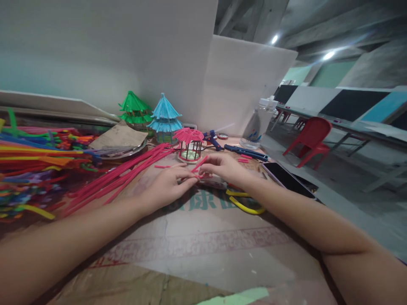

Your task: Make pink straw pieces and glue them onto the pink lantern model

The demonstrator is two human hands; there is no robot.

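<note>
My left hand (170, 184) is pinched shut on a small pink pipe cleaner piece (197, 176) in the middle of the table. Close against it, my right hand (222, 167) grips another short pink piece (200, 163), which sticks up at a slant. Just behind the hands stands a small pavilion (190, 146) with a pink roof and dark posts. A blue-roofed pavilion (165, 116) and a green-roofed one (135, 109) are farther back. Long pink pipe cleaners (124, 176) lie left of my left hand.
Colourful pipe cleaners (34, 165) crowd the left side. A glue gun (213, 140), blue tool (246, 152) and bottle (258, 123) are behind my right hand. Yellow-handled scissors (246, 206) lie under my right forearm, with a phone (288, 180) to the right.
</note>
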